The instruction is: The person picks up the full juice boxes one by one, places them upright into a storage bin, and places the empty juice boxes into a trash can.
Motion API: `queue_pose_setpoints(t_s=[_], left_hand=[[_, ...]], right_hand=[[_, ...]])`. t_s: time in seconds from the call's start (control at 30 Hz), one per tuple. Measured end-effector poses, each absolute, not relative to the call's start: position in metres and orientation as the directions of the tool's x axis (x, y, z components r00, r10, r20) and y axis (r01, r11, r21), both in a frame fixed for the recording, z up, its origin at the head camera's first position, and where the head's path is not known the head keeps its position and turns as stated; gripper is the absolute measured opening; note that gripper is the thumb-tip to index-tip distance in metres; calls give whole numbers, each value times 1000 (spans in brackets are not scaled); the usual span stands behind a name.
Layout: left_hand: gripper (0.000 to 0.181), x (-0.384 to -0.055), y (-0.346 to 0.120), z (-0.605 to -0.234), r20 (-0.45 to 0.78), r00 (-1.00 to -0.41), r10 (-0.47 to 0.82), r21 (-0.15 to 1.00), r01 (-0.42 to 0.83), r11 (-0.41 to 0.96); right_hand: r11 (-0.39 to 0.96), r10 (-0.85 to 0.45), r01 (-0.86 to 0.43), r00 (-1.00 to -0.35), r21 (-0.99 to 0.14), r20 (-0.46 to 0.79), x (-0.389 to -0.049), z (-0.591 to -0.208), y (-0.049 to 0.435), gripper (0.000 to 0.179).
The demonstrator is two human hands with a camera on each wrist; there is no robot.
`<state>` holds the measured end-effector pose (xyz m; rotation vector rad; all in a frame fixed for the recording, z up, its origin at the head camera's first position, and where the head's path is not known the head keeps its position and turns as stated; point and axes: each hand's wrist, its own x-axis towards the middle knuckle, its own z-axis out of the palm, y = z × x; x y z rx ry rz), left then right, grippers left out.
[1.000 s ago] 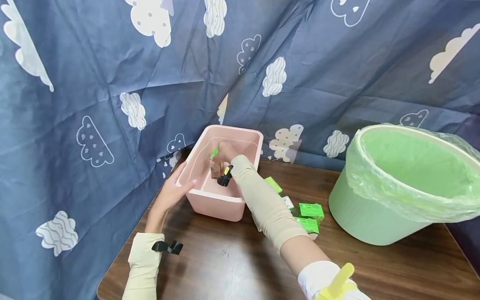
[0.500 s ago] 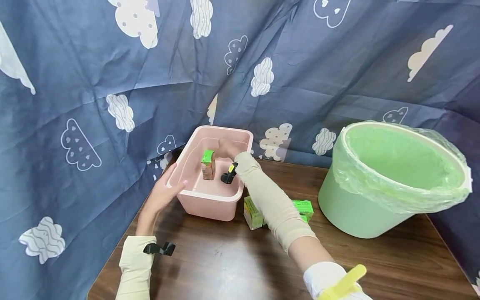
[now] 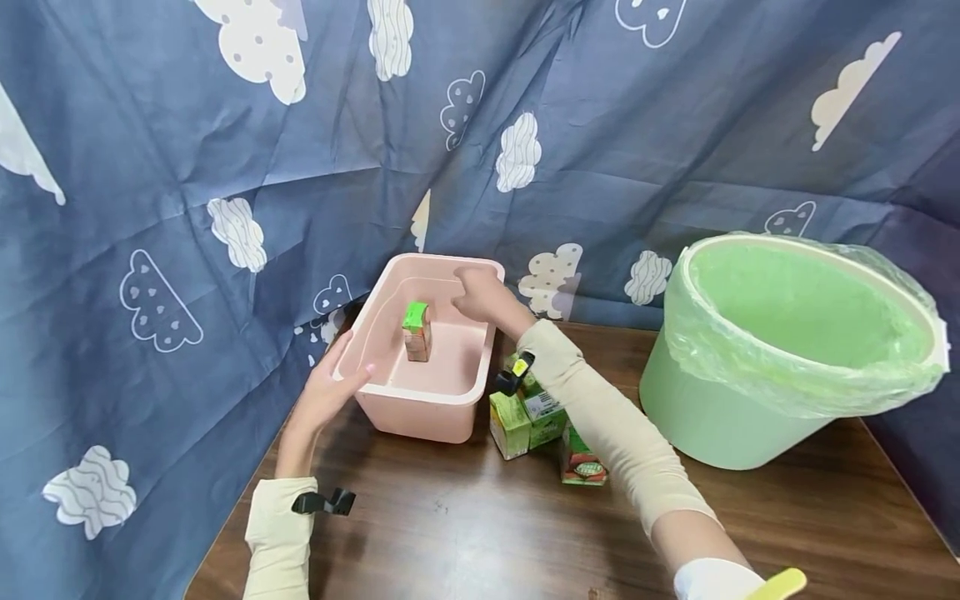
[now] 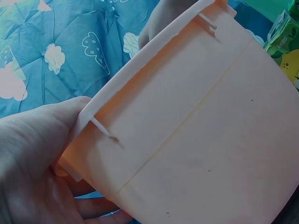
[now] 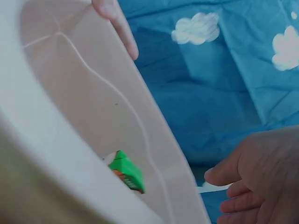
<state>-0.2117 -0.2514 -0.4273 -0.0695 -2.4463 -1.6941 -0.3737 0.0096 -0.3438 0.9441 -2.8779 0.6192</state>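
Note:
A pink plastic bin (image 3: 423, 417) stands on the table. My left hand (image 3: 330, 383) grips its near left corner, thumb over the rim and fingers along the outer wall, as the left wrist view shows. Inside the bin a small drink carton (image 3: 417, 333) with a green top stands upright. My right hand (image 3: 483, 293) is over the bin's right rim, apart from the carton and holding nothing. In the right wrist view its fingers (image 5: 240, 203) are loosely bent.
Several green cartons (image 3: 510, 427) stand right of the bin, partly behind my right forearm. A red and green carton (image 3: 582, 462) is close by. To the right stands a large green bucket (image 3: 720, 417) with a plastic liner. A blue cloud-print cloth (image 3: 300, 167) hangs behind.
My right hand has let go of the carton inside the bin and risen up and right to the rim. The carton stays standing. My left hand keeps its grip.

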Motion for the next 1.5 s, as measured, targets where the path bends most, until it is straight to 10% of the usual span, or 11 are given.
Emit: queue_pose_setpoints(t_s=[1.5], left_hand=[[70, -208, -241, -437, 150, -967, -207, 979, 115, 171]], right_hand=[[590, -221, -451, -888, -669, 404, -192, -380, 249, 39]])
